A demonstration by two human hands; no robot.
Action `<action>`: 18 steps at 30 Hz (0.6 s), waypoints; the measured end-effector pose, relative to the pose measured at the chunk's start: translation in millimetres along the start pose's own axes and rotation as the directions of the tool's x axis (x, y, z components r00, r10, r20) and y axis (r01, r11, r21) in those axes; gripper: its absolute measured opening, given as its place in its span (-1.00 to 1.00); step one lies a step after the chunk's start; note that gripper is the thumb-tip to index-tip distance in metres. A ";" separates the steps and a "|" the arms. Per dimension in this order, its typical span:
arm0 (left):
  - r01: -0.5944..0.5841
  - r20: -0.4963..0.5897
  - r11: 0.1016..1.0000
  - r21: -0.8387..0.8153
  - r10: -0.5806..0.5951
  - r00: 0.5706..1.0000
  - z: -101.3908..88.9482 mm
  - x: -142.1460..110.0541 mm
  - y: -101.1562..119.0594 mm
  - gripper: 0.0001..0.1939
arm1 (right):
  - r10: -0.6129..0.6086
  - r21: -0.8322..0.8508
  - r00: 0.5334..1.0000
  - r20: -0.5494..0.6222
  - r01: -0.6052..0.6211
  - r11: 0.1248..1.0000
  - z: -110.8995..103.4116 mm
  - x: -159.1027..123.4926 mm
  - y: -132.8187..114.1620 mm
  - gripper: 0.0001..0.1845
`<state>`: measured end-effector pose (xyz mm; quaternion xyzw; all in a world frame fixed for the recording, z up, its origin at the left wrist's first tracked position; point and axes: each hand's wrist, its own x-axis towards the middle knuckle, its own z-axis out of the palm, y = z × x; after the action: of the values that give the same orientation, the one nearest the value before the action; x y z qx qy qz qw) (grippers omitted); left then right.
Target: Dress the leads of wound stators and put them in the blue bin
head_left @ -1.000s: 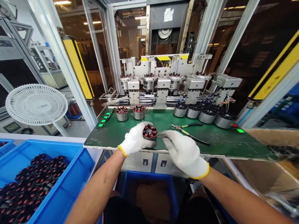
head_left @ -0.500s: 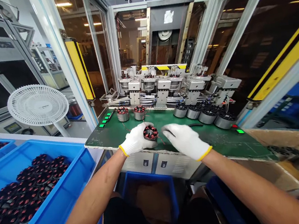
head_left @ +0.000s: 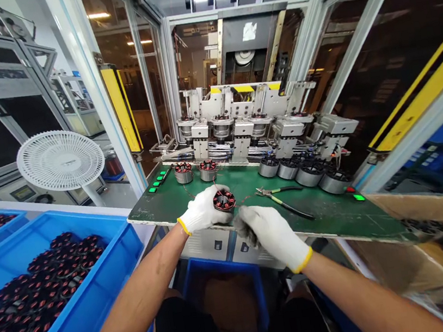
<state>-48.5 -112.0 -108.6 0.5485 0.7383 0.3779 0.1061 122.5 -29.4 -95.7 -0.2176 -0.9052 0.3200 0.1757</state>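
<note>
My left hand point(head_left: 206, 207), in a white glove with a yellow cuff, grips a motor stator point(head_left: 223, 201) wound with copper wire near the front edge of the green worktop. Loose wire ends stick out from it. Just to the right and slightly lower, my right hand point(head_left: 269, 230) has its gloved fingers curled together; whether they pinch anything cannot be made out. A pair of pliers point(head_left: 284, 199) with black and green handles lies on the worktop beyond this hand. Two wound stators point(head_left: 183, 173) stand behind the left hand. Several unwound stators point(head_left: 308, 172) form a row at the right.
A winding machine point(head_left: 236, 125) spans the back of the green worktop point(head_left: 161, 204). To the left are a blue bin point(head_left: 122, 240) of stators and a white fan point(head_left: 61, 160). A cardboard box point(head_left: 386, 253) with parts is on the right, and a blue crate point(head_left: 218, 262) sits below.
My right hand has moved down and toward me, closer under the stator, uncovering the pliers. The left hand still holds the stator. At the back, the machine's striped upper plate has risen.
</note>
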 end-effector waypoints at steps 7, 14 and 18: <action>-0.109 0.149 0.983 -0.149 0.132 0.980 -12.8 9.1 -4.2 -0.31 | -0.086 -0.458 0.976 -0.202 -0.016 0.889 22.0 -23.5 2.7 -0.69; -0.164 0.249 0.960 -0.227 0.220 0.943 -19.1 15.4 -10.1 -0.28 | 0.148 0.901 0.986 0.081 -0.136 0.413 78.0 -20.0 8.1 -0.67; -0.145 0.274 0.968 -0.203 0.198 0.941 -21.9 17.4 -9.3 -0.28 | 0.300 0.843 0.953 -0.036 -0.133 0.521 97.1 -13.6 11.2 -0.68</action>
<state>-74.3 -107.3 -95.3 0.6487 0.6265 0.3659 0.2296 92.6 -77.2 -176.7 -0.2470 -0.5912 0.7085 0.2957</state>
